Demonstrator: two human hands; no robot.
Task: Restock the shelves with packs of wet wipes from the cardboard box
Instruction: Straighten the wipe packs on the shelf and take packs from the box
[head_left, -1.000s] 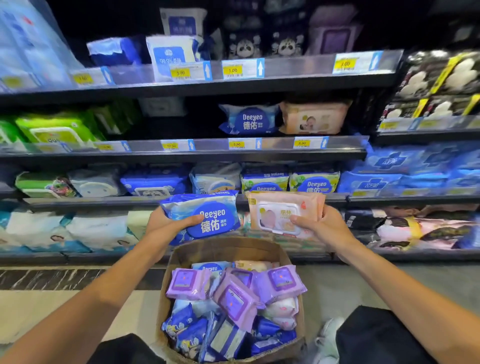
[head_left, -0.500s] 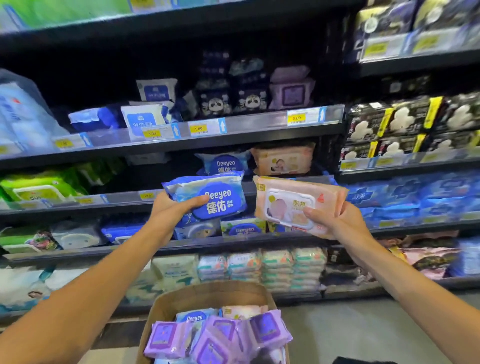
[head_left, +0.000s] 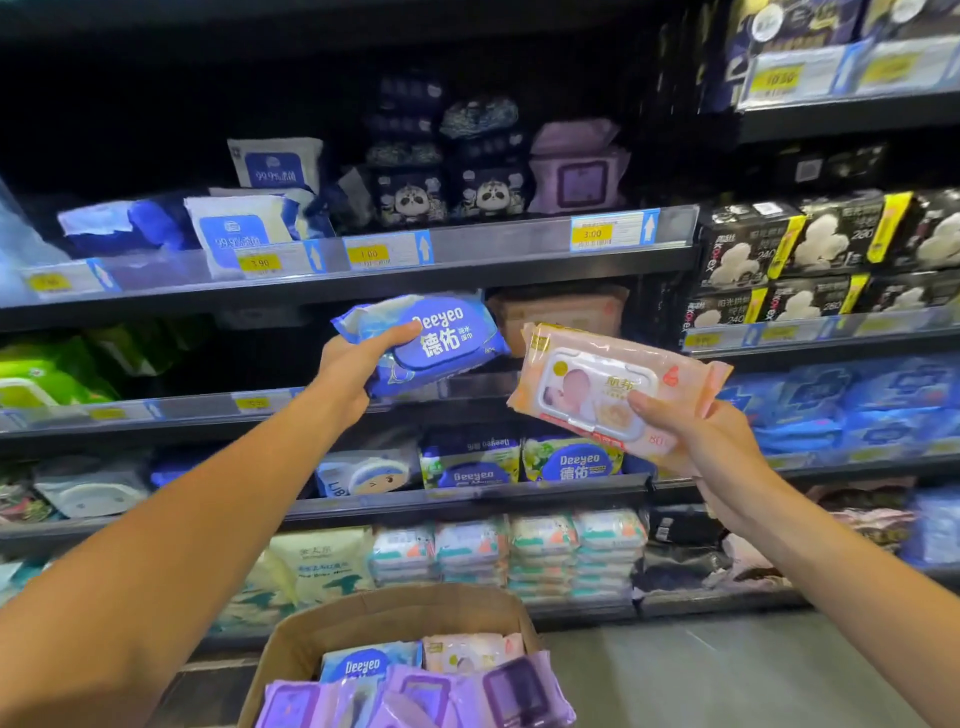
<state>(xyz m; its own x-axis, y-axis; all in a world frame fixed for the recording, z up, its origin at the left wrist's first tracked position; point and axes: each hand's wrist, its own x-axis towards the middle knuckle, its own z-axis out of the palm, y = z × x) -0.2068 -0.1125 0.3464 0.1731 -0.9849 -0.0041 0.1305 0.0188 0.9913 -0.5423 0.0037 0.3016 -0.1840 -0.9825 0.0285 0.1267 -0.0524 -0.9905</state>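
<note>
Both packs have risen from the box (head_left: 322, 631): left hand (head_left: 345, 371) grips the blue pack (head_left: 441, 340), right hand (head_left: 701, 441) the pink pack (head_left: 597, 384), nearing the shelf (head_left: 467, 387).

We hold two packs up in front of the shelves (head_left: 363, 283): the Deeyeo pack (head_left: 436, 340) in our left hand (head_left: 348, 371), and to its right the baby pack (head_left: 613, 389) in our right hand (head_left: 696, 447), the two packs apart. Behind the baby pack, another pack (head_left: 561, 306) sits on the shelf. Below both hands, nearest us, stands the cardboard box (head_left: 332, 634) on the floor (head_left: 701, 670), with more packs (head_left: 415, 691) lying in it. On the shelf above our hands, panda packs (head_left: 452, 195) stand left of a flip-lid pack (head_left: 579, 174). Boxed goods (head_left: 810, 244) fill the bay to the right.
</note>
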